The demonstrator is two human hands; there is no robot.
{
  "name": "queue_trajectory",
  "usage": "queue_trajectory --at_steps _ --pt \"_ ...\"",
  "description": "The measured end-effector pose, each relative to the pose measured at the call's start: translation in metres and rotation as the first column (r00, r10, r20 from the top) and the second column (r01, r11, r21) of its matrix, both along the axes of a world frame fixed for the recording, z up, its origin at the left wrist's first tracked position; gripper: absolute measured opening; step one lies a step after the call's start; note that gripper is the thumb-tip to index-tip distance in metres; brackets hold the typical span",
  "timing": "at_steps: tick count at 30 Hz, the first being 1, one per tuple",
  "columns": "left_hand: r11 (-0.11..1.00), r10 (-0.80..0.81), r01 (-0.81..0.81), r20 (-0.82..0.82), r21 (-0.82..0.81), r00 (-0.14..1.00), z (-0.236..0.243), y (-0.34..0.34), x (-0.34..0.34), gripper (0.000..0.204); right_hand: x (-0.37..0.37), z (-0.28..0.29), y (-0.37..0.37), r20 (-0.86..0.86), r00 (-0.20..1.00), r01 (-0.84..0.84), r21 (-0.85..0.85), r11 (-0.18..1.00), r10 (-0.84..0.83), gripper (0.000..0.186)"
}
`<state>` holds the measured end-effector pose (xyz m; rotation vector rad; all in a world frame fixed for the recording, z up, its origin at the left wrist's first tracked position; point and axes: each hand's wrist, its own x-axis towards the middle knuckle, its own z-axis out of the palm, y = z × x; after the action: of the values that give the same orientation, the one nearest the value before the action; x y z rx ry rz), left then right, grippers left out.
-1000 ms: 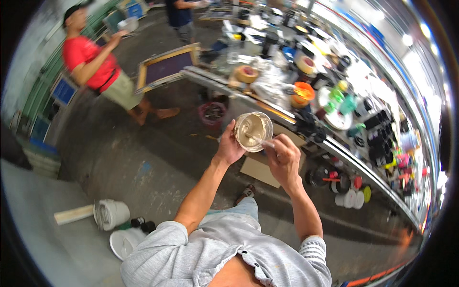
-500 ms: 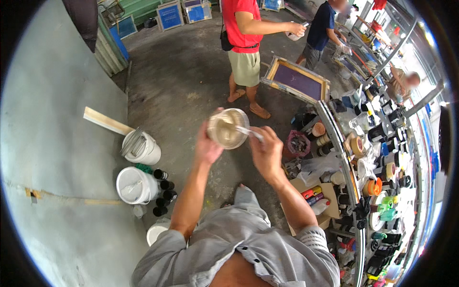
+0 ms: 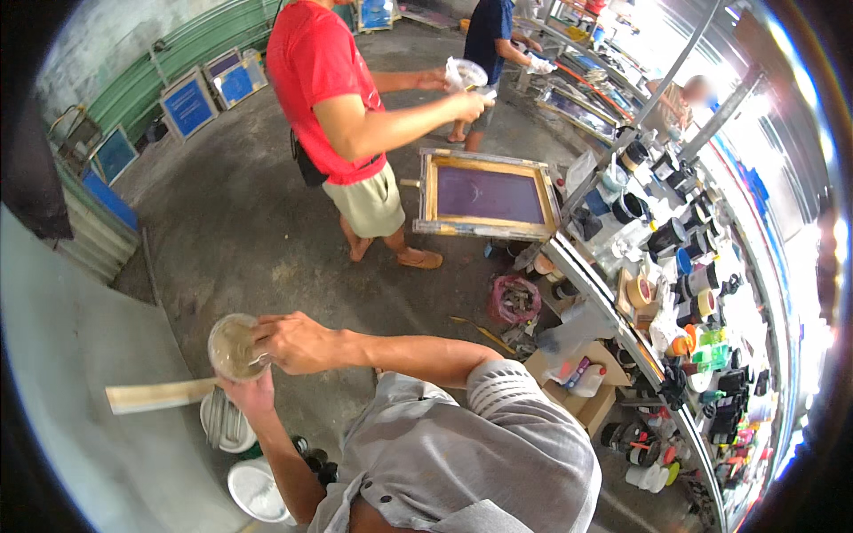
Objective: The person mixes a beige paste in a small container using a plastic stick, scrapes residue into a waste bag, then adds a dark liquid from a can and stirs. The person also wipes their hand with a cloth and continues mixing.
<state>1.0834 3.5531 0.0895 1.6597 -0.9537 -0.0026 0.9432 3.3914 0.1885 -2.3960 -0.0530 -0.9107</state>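
Observation:
My left hand (image 3: 250,393) grips a clear plastic cup (image 3: 233,346) from below; the cup holds a pale, cream-coloured paste. My right hand (image 3: 298,341) is closed on a thin stirring tool (image 3: 259,359) whose end dips into the cup at its right rim. Both hands are at the lower left, above a grey concrete floor. A flat wooden stick (image 3: 160,395) lies just below and left of the cup.
Two white buckets (image 3: 224,423) (image 3: 258,490) stand on the floor under my hands. A person in a red shirt (image 3: 330,98) holds a cup ahead. A wooden-framed screen (image 3: 485,194) leans by a long bench (image 3: 622,320) crowded with jars and tape rolls at right.
My view has swung left, away from the bench. The cup and both hands now sit lower left in the picture, and the person in red appears much closer. My grip on the cup and stirrer is unchanged.

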Motion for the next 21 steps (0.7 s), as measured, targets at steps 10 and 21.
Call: queue_trajectory --at_steps 10,21 --pt "0.979 -0.033 -0.022 0.262 0.201 0.964 0.005 -0.149 0.181 0.075 0.195 -0.030 -0.136 -0.041 0.998 0.045 0.015 0.999 -0.044 0.033" --pt "0.796 -0.581 0.270 -0.809 -0.542 0.091 -0.024 -0.375 0.406 0.046 0.371 -0.023 -0.311 -0.141 0.916 0.397 0.177 0.901 -0.376 0.029"
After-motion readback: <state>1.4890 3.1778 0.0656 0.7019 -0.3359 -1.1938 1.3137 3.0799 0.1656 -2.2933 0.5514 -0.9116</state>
